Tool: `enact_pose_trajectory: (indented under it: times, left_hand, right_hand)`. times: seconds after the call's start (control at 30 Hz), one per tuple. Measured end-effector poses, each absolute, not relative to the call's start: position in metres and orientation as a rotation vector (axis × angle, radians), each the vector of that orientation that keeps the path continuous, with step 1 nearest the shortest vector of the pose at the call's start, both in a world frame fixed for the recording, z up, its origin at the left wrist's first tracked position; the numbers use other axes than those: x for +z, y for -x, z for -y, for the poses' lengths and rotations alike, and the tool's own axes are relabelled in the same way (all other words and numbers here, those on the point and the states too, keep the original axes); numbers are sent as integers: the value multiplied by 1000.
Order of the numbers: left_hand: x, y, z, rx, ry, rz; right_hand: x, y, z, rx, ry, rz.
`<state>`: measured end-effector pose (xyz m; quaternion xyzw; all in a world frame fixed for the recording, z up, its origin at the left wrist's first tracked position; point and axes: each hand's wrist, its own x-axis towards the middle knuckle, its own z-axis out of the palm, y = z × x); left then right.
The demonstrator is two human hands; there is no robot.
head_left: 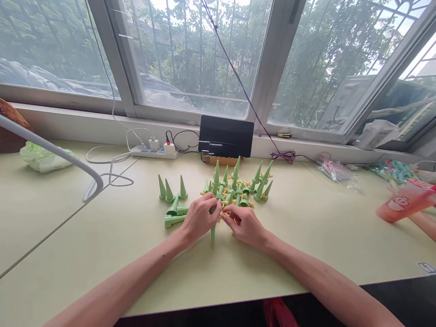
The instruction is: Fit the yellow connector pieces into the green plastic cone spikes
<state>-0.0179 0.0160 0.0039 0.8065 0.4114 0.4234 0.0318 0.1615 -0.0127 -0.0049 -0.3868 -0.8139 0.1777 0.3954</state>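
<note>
My left hand (201, 213) is closed around a green plastic watering spike (213, 237), whose pointed end sticks out below the fingers. My right hand (245, 223) meets it fingertip to fingertip, pinching at a small yellow valve piece (220, 217) by the spike's hidden wide end. Just beyond both hands a cluster of green spikes with yellow valves (235, 181) covers the table, some upright and some lying down. Left of my left hand stand several plain green spikes (169, 190), and a few more (174, 220) lie on their sides.
A dark tablet (226, 136) leans at the window sill, with a power strip (155, 152) and cables to its left. A white curved bar (68, 156) crosses the left side. At right, another person's arm (424, 225) is beside a red cup (403, 202), near plastic bags (339, 171).
</note>
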Motion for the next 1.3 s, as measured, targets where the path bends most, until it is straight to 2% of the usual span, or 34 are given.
enact_pose_trajectory:
  times: [0.53,0.87,1.3]
  left_hand:
    - [2,20,-16,1053,-2763,-1559]
    - [6,19,-11,1473,-2769,-1353]
    - [6,21,-2,1553,-2742,-968]
  right_hand:
    - [-7,-160,14,331,955,2042]
    - [-9,-154,19,273,863,2058]
    - [-13,-147,23,270,718,2100]
